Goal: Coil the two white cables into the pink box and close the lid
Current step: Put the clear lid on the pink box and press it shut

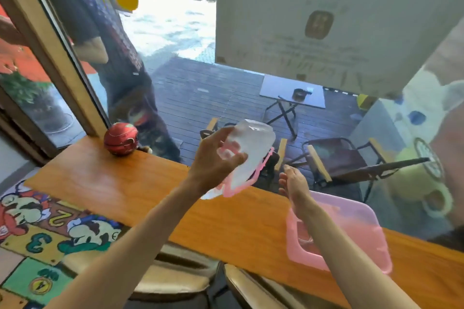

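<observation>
- Centrally, one pink box (pixel 247 155): translucent body with a pink rim, lifted clear of the counter and tilted on its side, held above the counter's far edge. Blurred; contents cannot be told, and no white cable can be made out.
- One lid (pixel 351 228): pink, translucent, lying flat on the counter near the right end, apart from the box, one corner reaching past the near edge.
- One left hand (pixel 213 160): fingers curled around the box's left side, thumb across its lower wall, gripping it in the air.
- One right hand (pixel 295 184): fingers straight and pressed together, edge-on, holding nothing, just right of the box and above the lid's far left corner; its forearm crosses over the lid.
- One wooden counter (pixel 140 188): orange-brown, running diagonally along a window.
- One red round tin (pixel 121 142): resting on the counter's far left end, well apart from the box.
- Two cushioned stool seats (pixel 175 276): below the counter's near edge.
- One patterned rug (pixel 47 231): cartoon figures and numerals, on the floor at left.
- One folding table (pixel 292 91) and two folding chairs (pixel 339 155): outside the glass on dark decking.
- One person (pixel 110 40): standing outside at left, in dark patterned clothing.
</observation>
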